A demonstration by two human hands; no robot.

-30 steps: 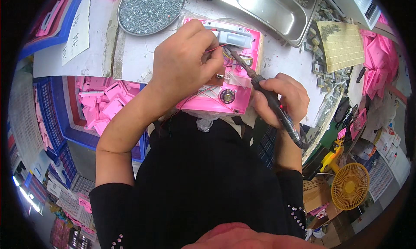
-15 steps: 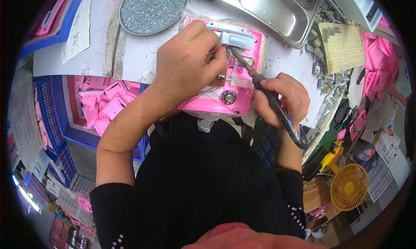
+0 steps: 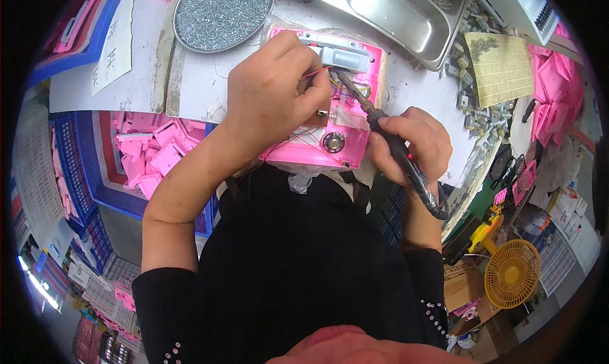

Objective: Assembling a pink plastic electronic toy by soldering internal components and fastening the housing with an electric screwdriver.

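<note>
A pink plastic housing (image 3: 298, 153) lies on the worktable, with a round speaker (image 3: 333, 142), a grey block (image 3: 344, 58) and thin wires inside. Over its left half, my left hand (image 3: 274, 88) is closed in a pinch on a thin red wire (image 3: 319, 70); its fingertips hide part of the wire. My right hand (image 3: 415, 142) grips a soldering iron (image 3: 398, 149) by its black handle. The iron's tip reaches down into the housing just below the grey block, close to my left fingertips. Whether the tip touches a joint, I cannot tell.
A round metal dish (image 3: 222, 15) of screws stands behind on the left, a steel tray (image 3: 399, 18) behind on the right. Small metal parts (image 3: 466, 104) and a yellowed pad (image 3: 501, 69) lie to the right. A blue crate (image 3: 101, 186) holds pink parts; a yellow fan (image 3: 511, 275) stands lower right.
Hardly anything differs. The housing, both hands and the soldering iron have shifted very slightly to the left; both grips stay the same.
</note>
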